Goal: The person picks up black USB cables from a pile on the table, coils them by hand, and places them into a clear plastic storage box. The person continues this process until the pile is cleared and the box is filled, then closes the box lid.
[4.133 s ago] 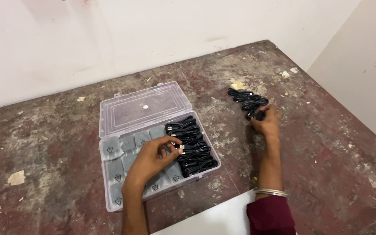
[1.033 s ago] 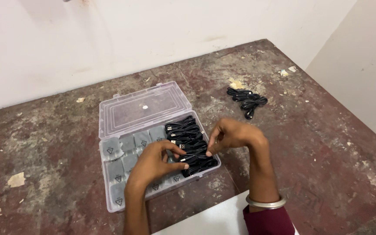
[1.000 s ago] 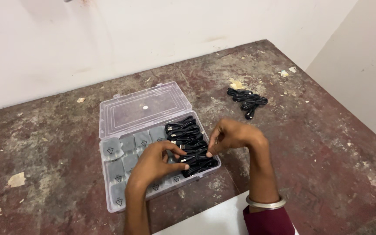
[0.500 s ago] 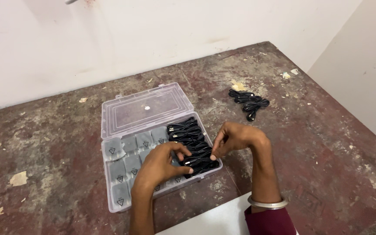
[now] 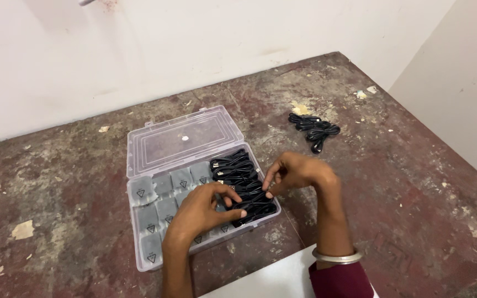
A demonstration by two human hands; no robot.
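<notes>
Worn table (image 5: 404, 182), clear box (image 5: 155, 165) open. Both hands, left (image 5: 205, 207) and right (image 5: 296, 171), pinch black cables (image 5: 241, 182) inside; spare cables (image 5: 314, 128) far right.

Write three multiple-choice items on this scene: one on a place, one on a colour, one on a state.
1. Where do the loose coiled cables lie?
A. on the table, right of the box
B. inside the lid
C. on the white sheet

2. What colour are the cables in the box?
A. white
B. black
C. red

3. How is the clear plastic organiser box?
A. shut
B. upside down
C. open, lid laid back

Answers: 1 A, they sit apart on the bare table. 2 B, the bundles under the left hand and right hand are black. 3 C, the lid lies flat behind the compartments.
</notes>
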